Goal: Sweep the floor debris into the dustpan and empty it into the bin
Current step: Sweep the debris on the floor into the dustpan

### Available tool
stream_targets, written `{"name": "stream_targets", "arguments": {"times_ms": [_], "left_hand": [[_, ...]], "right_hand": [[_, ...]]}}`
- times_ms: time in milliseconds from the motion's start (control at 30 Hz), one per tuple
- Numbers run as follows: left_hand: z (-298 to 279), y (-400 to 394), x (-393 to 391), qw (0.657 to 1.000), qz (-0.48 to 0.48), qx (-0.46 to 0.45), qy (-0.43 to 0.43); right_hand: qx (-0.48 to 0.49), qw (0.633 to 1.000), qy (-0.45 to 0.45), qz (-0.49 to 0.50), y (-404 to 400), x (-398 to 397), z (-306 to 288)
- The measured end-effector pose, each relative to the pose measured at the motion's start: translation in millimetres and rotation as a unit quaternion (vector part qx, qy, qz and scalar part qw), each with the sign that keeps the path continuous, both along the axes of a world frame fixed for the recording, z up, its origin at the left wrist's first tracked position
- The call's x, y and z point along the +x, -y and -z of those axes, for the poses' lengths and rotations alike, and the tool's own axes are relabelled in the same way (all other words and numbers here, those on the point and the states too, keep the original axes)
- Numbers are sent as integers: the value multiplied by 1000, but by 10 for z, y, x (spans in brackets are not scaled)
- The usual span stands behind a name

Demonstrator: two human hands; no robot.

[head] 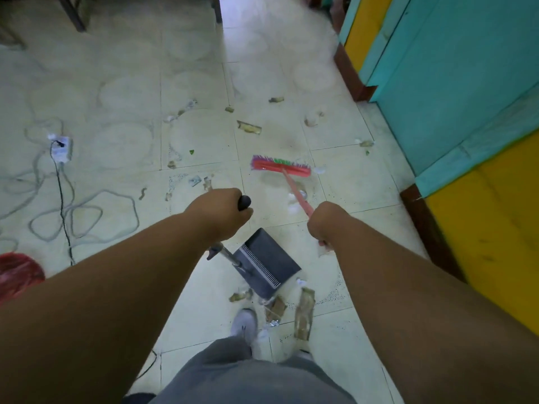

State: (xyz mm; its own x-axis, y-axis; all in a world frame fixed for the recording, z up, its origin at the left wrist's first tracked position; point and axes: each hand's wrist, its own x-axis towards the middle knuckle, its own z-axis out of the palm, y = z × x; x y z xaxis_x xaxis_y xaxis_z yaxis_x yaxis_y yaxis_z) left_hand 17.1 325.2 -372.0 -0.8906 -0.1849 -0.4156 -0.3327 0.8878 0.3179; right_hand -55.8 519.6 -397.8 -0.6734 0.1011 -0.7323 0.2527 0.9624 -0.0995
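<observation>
My left hand (217, 212) is curled tight round the black grip of the one dustpan (267, 262), whose dark tray sits on the tiled floor (122, 91) at about 6 o'clock from it. My right hand (326, 224) is clenched round the pink handle of the one broom (281, 167), its head at 11 o'clock from that fist. Debris scraps (249, 127) lie scattered; two flattened wrappers (304, 313) lie at 5 o'clock from the tray, by my grey shoe (244, 323).
</observation>
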Motion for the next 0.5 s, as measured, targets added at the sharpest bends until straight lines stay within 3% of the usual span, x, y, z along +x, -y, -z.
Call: {"name": "stream_targets", "arguments": {"times_ms": [200, 500], "left_hand": [[317, 53, -228, 997, 23, 41, -55], [346, -31, -244, 997, 53, -1, -48]], "right_hand": [[36, 999, 18, 11, 130, -365, 371], [-1, 998, 51, 49, -21, -300, 499]]}}
